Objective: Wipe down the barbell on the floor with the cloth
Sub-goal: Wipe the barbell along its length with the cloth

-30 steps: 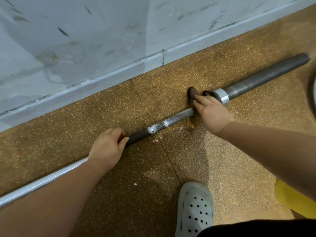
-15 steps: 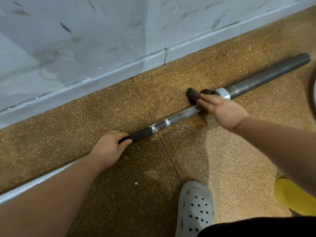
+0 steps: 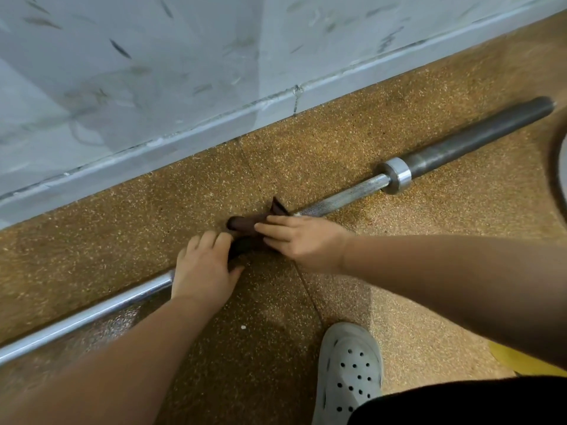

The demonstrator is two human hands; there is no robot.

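Lying on the speckled floor (image 3: 306, 154), the barbell (image 3: 343, 199) runs from near left to far right, parallel to the grey wall (image 3: 153, 72). Dark brown cloth (image 3: 245, 223) is wrapped around the shaft mid-length. Right hand (image 3: 303, 240) grasps the cloth, fingers laid over it pointing left. Left hand (image 3: 204, 271) clasps the barbell just left of the cloth, fingers curled over the shaft, touching the cloth edge. Grey perforated shoe (image 3: 349, 372) sits on the floor, near right.

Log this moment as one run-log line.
step: wiping | left hand: grips long steel barbell | right hand: lies over dark brown cloth on shaft
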